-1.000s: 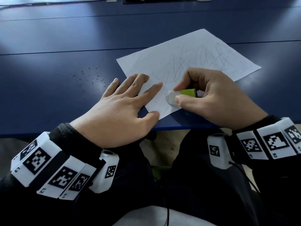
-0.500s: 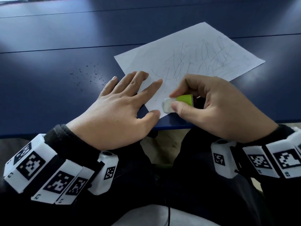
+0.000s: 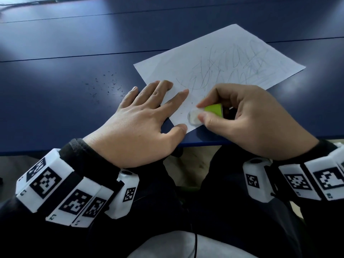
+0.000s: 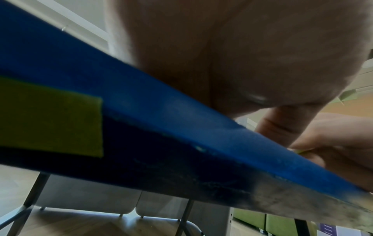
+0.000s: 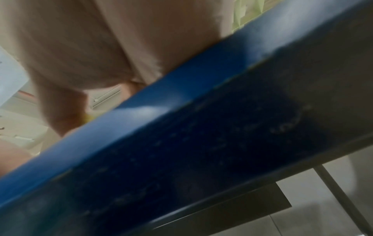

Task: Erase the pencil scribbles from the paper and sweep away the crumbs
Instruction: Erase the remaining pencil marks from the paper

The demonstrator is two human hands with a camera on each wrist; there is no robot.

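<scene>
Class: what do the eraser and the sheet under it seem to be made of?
Eraser: probably matte white rubber or vinyl, with rounded worn corners, in a green sleeve, likely card. Sheet: thin white paper, lying flat and taking pencil lines.

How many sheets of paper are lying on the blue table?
1. The single sheet of paper lies on the blue table, its near corner under the left hand and the eraser held by the right hand. No other sheet shows.
</scene>
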